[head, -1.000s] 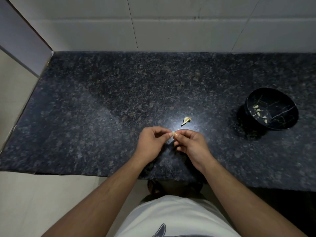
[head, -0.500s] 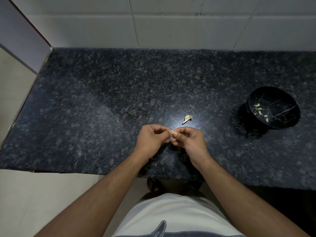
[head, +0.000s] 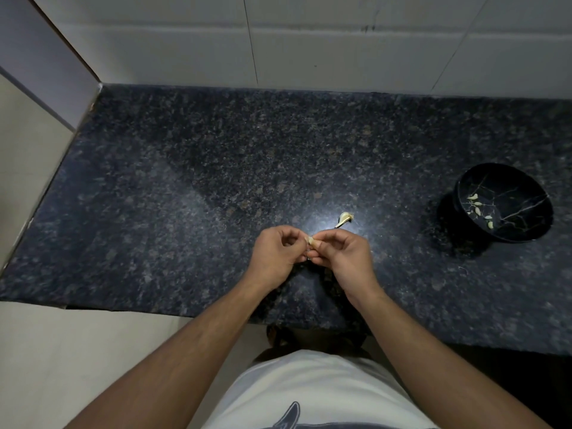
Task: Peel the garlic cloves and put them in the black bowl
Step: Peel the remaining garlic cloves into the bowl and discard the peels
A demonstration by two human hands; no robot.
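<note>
Both hands meet over the front middle of the dark granite counter (head: pixel 185 187). My left hand (head: pixel 277 258) and my right hand (head: pixel 343 258) pinch one small pale garlic clove (head: pixel 311 240) between their fingertips; most of the clove is hidden by the fingers. Just beyond the hands, a second piece of garlic with a thin stem (head: pixel 344 218) lies on the counter. At the right stands the black bowl (head: pixel 523 187), which has gold veins and holds several small peeled cloves (head: pixel 479 209).
A white tiled wall (head: pixel 309 41) runs along the back of the counter. The counter's left end meets a pale wall panel (head: pixel 46 72). Its front edge lies just in front of my body.
The hands stay together on the clove, with only small shifts of the fingertips. The view has tilted slightly.
</note>
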